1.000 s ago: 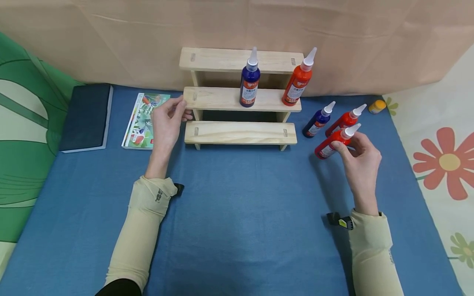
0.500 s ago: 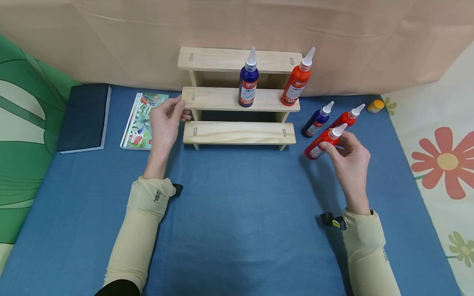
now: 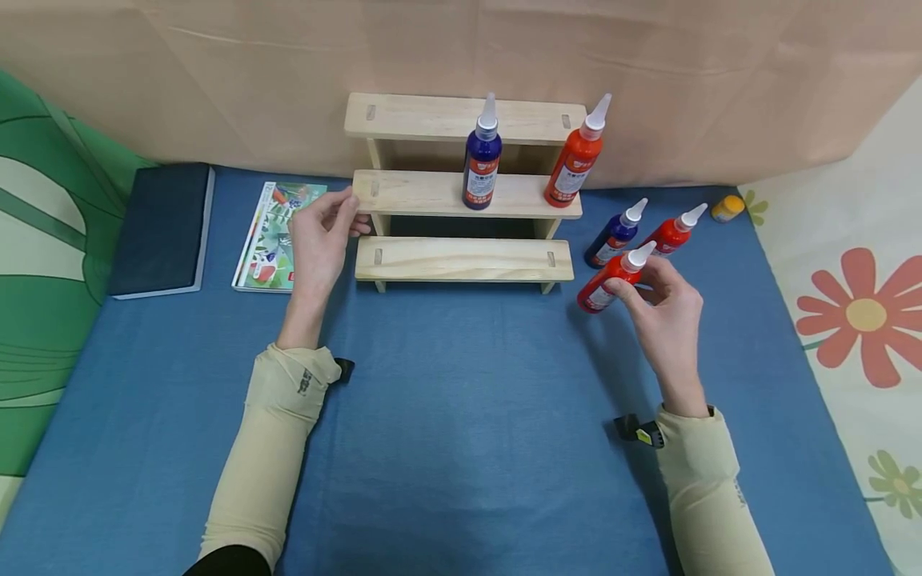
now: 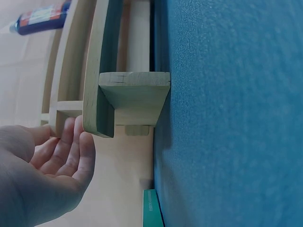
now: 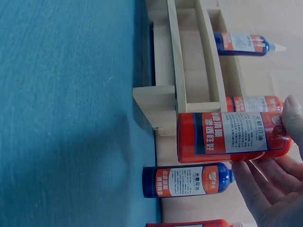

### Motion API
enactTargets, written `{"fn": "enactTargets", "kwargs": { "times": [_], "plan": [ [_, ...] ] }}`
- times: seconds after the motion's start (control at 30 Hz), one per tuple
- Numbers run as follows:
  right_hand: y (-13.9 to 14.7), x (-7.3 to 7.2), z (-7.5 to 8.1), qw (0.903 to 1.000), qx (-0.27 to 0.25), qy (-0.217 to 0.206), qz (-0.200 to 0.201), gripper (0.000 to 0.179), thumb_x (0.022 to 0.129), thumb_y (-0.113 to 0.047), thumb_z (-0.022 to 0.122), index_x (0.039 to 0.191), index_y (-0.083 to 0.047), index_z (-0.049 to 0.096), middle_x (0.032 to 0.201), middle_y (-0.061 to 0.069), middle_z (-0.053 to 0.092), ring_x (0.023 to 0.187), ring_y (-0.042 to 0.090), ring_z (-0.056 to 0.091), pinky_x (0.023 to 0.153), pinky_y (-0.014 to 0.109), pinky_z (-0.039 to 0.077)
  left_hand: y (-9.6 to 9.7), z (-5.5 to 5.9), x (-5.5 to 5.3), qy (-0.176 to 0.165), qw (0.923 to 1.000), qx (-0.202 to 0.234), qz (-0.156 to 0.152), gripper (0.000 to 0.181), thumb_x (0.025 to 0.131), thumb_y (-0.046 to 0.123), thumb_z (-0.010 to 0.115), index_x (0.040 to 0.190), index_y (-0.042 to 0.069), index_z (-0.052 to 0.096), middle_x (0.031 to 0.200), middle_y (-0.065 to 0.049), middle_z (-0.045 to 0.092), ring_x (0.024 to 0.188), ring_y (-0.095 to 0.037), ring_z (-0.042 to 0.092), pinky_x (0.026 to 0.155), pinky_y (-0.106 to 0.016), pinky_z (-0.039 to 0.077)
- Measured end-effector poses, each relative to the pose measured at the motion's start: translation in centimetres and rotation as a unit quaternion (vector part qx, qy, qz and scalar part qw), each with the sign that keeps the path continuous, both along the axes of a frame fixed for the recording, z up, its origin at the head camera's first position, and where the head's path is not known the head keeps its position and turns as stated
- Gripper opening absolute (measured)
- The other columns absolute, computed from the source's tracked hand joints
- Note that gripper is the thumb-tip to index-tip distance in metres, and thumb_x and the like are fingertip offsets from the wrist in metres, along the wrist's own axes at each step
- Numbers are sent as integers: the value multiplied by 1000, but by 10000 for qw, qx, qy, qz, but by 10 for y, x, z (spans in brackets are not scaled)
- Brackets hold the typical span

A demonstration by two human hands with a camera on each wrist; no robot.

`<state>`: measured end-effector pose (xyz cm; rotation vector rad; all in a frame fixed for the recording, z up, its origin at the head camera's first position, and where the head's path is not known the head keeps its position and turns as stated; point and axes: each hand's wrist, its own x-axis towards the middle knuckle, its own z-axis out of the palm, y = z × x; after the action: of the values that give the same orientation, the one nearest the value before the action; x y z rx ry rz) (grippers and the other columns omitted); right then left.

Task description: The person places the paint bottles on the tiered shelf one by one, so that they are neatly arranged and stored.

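A three-step wooden shelf (image 3: 464,260) stands at the back of the blue-covered table. My left hand (image 3: 317,244) pinches the left end of its middle step, thumb above and fingers below. With thumb and fingers my right hand (image 3: 668,320) grips a red ink bottle (image 3: 608,284) with a white nozzle, tilted, right of the lowest step. In the right wrist view, the base of this bottle (image 5: 236,137) is raised off the cloth. A blue ink bottle (image 3: 481,168) and another red ink bottle (image 3: 572,170) stand on the middle step.
Behind the held bottle, a blue bottle (image 3: 611,238) and a red bottle (image 3: 671,234) stand on the table. A small yellow-capped jar (image 3: 727,208) is near the right edge. A dark book (image 3: 162,228) and a colourful booklet (image 3: 277,232) lie left of the shelf.
My right hand has moved left with the red ink bottle, away from the other red bottle and towards the shelf. My left hand keeps its hold on the middle step.
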<state>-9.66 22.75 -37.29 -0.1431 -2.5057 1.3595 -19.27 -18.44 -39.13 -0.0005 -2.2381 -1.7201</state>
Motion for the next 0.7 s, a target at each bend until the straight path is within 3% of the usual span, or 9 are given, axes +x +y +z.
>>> {"fn": "enactTargets", "kwargs": {
  "times": [0.3, 0.7],
  "plan": [
    [-9, -1, 0, 9998, -59, 38, 193, 47, 100, -19, 80, 142, -4, 67, 135, 9, 70, 118, 23, 67, 95, 19, 55, 0, 0, 0, 38, 10000, -16, 19, 33, 110, 14, 64, 136, -5, 70, 103, -29, 74, 74, -5, 68, 75, -17, 58],
    [-26, -5, 3, 9991, 24, 70, 422, 47, 100, -19, 80, 140, 1, 67, 135, 14, 70, 117, 28, 68, 97, 23, 55, 1, 2, 1, 14, 10000, 7, -23, 33, 110, 15, 64, 136, -6, 70, 103, -28, 73, 75, -7, 68, 76, -17, 58]
  ]
}}
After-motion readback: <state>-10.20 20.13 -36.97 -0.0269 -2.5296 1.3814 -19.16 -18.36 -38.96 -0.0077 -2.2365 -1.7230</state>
